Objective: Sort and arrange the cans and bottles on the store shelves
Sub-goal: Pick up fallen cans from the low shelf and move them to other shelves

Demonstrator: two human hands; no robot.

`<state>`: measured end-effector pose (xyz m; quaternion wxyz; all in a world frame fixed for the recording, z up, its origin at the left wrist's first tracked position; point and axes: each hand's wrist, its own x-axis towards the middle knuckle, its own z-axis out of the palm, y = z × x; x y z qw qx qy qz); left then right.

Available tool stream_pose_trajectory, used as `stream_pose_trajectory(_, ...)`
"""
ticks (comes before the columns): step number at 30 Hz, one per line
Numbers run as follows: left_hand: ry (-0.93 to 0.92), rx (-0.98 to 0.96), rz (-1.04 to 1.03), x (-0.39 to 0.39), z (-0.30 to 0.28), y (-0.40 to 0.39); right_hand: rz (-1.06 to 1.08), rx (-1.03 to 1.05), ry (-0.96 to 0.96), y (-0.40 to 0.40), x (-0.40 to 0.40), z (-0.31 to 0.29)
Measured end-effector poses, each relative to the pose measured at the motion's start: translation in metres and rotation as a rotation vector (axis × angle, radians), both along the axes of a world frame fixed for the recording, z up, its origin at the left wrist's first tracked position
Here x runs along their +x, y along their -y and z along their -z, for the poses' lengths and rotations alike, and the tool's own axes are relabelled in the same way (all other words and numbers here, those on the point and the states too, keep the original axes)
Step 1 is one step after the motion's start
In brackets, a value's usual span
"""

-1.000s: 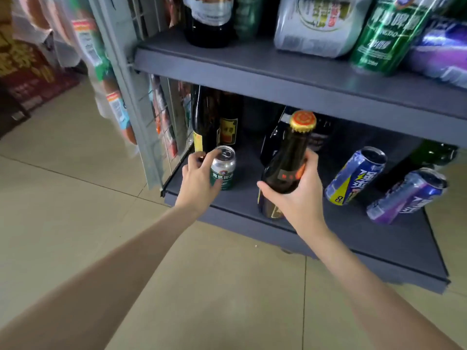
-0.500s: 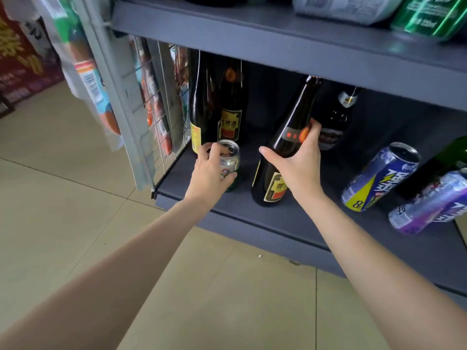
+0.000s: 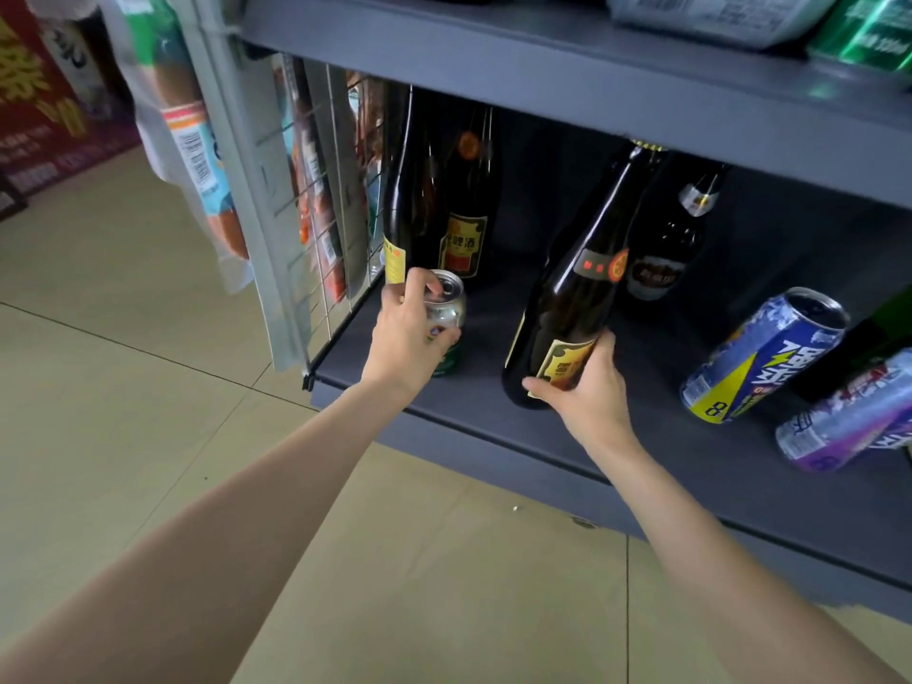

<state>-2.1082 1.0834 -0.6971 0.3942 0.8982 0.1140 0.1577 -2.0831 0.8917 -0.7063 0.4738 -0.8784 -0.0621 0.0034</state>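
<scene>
My left hand (image 3: 404,338) grips the green can (image 3: 446,318), centre frame. My right hand (image 3: 585,387) holds the tilted brown bottle (image 3: 572,293) low by its base, likely to stand it on the shelf (image 3: 641,446).

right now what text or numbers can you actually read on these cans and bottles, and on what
"8": yellow patch low on the blue can lying on the lower shelf.
"啤酒": label of the upright dark bottle at the back.
"330ml", roughly: green can on the upper shelf.
Too blurred: labels on the bottle in the right hand, the small can in the left hand, the purple can.
</scene>
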Motion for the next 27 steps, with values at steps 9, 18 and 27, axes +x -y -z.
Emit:
stream_pose_trajectory(9, 0.009, 0.033, 0.043, 0.001, 0.007, -0.037, 0.114, -0.012, 0.044, -0.065, 0.040, 0.005)
stream_pose_trajectory(18, 0.069, 0.010, 0.054, 0.001, 0.013, -0.043, 0.210, -0.047, 0.072, -0.108, 0.076, 0.009)
stream_pose_trajectory(27, 0.130, -0.033, 0.101, -0.007, 0.027, -0.048, 0.081, 0.044, -0.019, -0.090, 0.076, 0.015)
